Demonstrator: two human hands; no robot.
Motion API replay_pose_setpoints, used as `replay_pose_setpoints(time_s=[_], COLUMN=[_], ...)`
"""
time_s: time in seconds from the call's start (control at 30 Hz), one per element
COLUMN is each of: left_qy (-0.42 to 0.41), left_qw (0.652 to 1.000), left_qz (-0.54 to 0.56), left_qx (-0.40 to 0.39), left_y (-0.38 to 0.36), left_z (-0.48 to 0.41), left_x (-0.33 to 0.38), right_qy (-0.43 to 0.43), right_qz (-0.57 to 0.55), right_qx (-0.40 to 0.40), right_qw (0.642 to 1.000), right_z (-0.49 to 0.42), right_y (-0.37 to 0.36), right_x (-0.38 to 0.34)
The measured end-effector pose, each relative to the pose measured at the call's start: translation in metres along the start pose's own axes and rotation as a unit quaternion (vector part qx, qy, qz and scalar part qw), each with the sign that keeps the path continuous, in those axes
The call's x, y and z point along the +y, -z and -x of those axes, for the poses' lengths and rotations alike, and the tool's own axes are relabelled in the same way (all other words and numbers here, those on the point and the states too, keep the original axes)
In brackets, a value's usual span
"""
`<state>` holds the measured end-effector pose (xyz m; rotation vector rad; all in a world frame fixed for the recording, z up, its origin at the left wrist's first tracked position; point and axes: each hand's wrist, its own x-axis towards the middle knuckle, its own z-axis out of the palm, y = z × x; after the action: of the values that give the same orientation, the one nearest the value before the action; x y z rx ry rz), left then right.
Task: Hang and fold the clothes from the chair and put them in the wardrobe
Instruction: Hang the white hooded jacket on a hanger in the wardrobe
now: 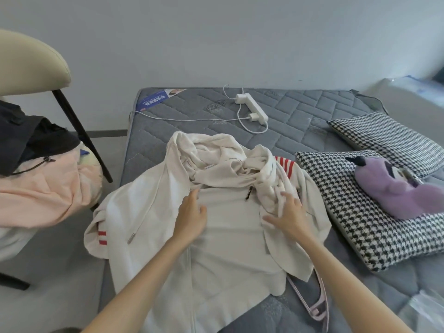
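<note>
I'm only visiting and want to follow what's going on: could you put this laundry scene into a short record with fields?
Surface: grey quilted mattress
Garment: white hoodie with red stripes, spread on the mattress, hood bunched
Left hand: rests flat on the hoodie's chest
Right hand: fingers spread on bunched fabric near the zip
Hanger: pink, partly under the hoodie's hem
Chair: pink garment and dark garment piled on it
Nearby: houndstooth pillows, purple plush toy, white power strip
</note>
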<state>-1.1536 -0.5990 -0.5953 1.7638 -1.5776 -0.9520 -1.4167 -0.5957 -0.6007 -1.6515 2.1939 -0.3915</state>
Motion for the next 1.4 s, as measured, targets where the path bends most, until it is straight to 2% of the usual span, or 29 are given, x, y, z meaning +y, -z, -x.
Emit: replay_pose_setpoints(time_s=[0.07,0.1,0.23,0.37,0.43,0.5,0.57,0.6,0.63,0.7,0.8,0.93,1.03,1.1,1.2,1.27,1.33,1.4], left_qy=[-0.007,-0.008,-0.021,-0.03,-0.028,0.003,0.064,0.09,0.115,0.179,0.225,0.251,0.24,0.228,0.196,0.173,0.148,0.147], left_qw=[1.0,0.999,0.998,0.998,0.996,0.989,0.974,0.969,0.965,0.951,0.912,0.912,0.935,0.936,0.932,0.929,0.936,0.929], left_qz=[0.005,0.01,0.009,0.027,0.057,0.12,0.192,0.202,0.203,0.201,0.254,0.231,0.165,0.198,0.265,0.291,0.275,0.254], left_qx=[-0.025,-0.038,-0.058,-0.057,-0.067,-0.088,-0.1,-0.107,-0.12,-0.151,-0.231,-0.229,-0.201,-0.18,-0.152,-0.149,-0.162,-0.224], left_y=[-0.008,-0.01,-0.014,-0.014,-0.015,-0.017,-0.019,-0.021,-0.023,-0.031,-0.048,-0.071,-0.104,-0.11,-0.074,-0.058,-0.038,-0.019], left_z=[0.006,0.009,0.016,0.017,0.018,0.02,0.023,0.025,0.026,0.033,0.05,0.065,0.042,0.035,0.059,0.061,0.065,0.074], left_x=[0.006,0.008,0.016,0.03,0.039,0.045,0.046,0.044,0.04,0.028,0.017,0.008,-0.046,-0.058,-0.006,0.001,0.004,0.001], right_qy=[0.001,0.001,0.009,0.073,0.069,0.055,0.013,-0.016,-0.046,-0.078,-0.044,-0.063,-0.053,-0.05,-0.044,-0.039,-0.045,-0.03], right_qz=[0.036,0.023,-0.121,-0.243,-0.364,-0.467,-0.499,-0.478,-0.431,-0.318,-0.168,-0.144,-0.177,-0.197,-0.191,-0.158,-0.078,0.037], right_qx=[-0.069,-0.062,0.062,0.081,0.025,-0.066,-0.165,-0.198,-0.207,-0.172,-0.128,-0.127,-0.122,-0.124,-0.109,-0.119,-0.162,-0.226], right_qw=[0.997,0.998,0.991,0.964,0.928,0.88,0.851,0.856,0.877,0.929,0.977,0.979,0.975,0.971,0.974,0.979,0.983,0.973], right_z=[0.008,0.012,0.016,0.022,0.028,0.038,0.049,0.055,0.058,0.064,0.069,0.083,0.089,0.09,0.09,0.088,0.089,0.094], right_y=[-0.003,-0.004,0.008,0.049,0.068,0.081,0.084,0.083,0.079,0.066,0.044,0.034,0.036,0.039,0.044,0.046,0.043,0.039], right_x=[0.017,0.024,0.026,-0.004,-0.018,-0.024,-0.023,-0.021,-0.017,-0.008,0.011,0.029,0.025,0.02,0.018,0.017,0.015,0.009])
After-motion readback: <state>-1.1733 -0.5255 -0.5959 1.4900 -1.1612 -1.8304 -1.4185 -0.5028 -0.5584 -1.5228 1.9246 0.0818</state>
